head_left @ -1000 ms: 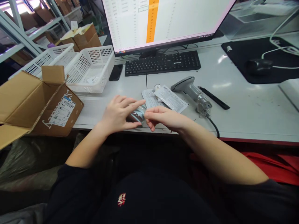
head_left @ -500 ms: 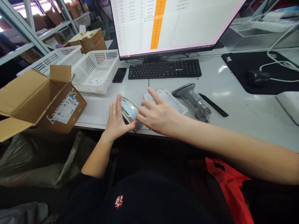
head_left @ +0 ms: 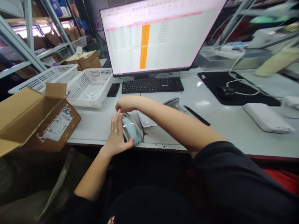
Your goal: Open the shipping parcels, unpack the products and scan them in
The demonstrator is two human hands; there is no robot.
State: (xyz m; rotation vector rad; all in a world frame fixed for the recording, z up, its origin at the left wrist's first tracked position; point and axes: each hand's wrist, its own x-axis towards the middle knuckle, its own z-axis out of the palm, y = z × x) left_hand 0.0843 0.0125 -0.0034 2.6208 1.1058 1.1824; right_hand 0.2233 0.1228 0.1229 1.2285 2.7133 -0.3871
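Note:
My left hand [head_left: 116, 133] holds a flat pale-blue item in clear wrap [head_left: 132, 130] on its edge near the desk's front, palm against its left side and thumb under it. My right hand [head_left: 125, 104] reaches across above it, fingers curled at its top rim; what they pinch is not clear. A printed sheet [head_left: 146, 119] lies just behind the item, partly under my right forearm. A grey barcode scanner [head_left: 173, 102] rests behind that arm.
An open cardboard box [head_left: 35, 116] stands at the left desk edge. White perforated baskets [head_left: 90, 84] sit behind it, with a black phone [head_left: 113, 90] beside them. A keyboard [head_left: 153, 84], monitor [head_left: 158, 34], black pen [head_left: 196, 115], mouse [head_left: 226, 91] and white device [head_left: 266, 118] fill the rest.
My right hand has moved left from the papers to the top of the wrapped item. The left hand has kept the item on edge. The camera has tilted up and turned.

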